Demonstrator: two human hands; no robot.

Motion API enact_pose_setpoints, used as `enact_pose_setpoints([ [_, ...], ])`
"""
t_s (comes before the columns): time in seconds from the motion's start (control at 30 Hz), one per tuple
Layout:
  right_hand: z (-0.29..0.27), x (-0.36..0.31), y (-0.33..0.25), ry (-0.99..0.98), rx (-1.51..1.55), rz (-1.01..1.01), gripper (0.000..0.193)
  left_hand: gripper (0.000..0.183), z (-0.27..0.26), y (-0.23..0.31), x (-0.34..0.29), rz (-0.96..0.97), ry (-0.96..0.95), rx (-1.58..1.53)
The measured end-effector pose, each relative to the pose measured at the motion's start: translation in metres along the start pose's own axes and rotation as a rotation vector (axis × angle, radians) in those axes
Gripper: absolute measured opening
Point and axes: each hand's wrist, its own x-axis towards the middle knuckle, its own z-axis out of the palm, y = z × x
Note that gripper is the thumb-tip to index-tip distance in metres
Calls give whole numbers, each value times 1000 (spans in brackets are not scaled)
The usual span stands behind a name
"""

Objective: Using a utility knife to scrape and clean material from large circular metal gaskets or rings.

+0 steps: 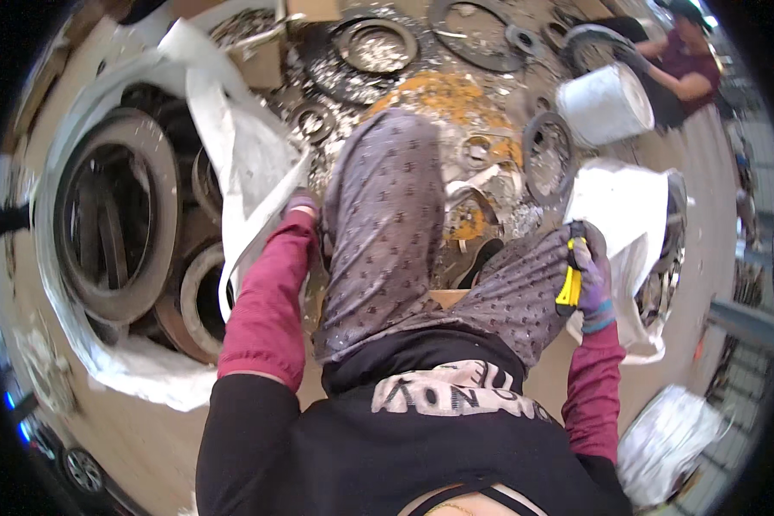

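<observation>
A yellow and black utility knife (569, 279) is in my gloved right hand (593, 279), its fingers wrapped round the handle above my right thigh. My left hand (302, 203) is beside my left knee, against the edge of a large white woven bag (241, 163); its fingers are mostly hidden, so whether they grip the bag cannot be seen. Inside the bag lie several rings, among them a big dark flat ring (157, 219) and a paler ring (193, 301). Just right of my right hand stands another white bag (615, 202) with scrap pieces in it.
In front of my knees, rings such as a flat dark ring (549, 159) lie among pale flakes on an orange-stained surface (439, 93). A white bucket (606, 105) lies tipped at the far right. Beyond it a co-worker (692, 69) handles a round part. A bundled white sack (672, 439) lies lower right.
</observation>
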Motion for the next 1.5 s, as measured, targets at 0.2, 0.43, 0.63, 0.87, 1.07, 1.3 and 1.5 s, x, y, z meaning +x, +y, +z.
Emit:
enact_pose_setpoints([
  [0.2, -24, 5, 2, 44, 133, -45, 54, 38, -224, -9, -44, 201, 256, -417],
  [0.43, -61, 68, 15, -48, 326, -164, 53, 28, -367, 95, -193, 484, 726, -375],
  [0.63, -95, 149, 27, -3, 629, -100, 38, 74, -292, 226, -236, 926, 310, -130],
  [0.87, -114, 187, 51, -30, 713, -170, 45, 116, -225, 299, -251, 967, 347, 304],
  [1.07, -103, 187, 48, 144, 420, -77, 58, 106, -214, 300, -232, 723, 252, 414],
  [1.3, -105, 187, 54, 144, 354, -163, 59, 54, -220, 280, -208, 801, 391, 233],
  [1.5, -93, 195, 53, 114, 302, -192, 44, 32, -244, 260, -204, 866, 231, -121],
])
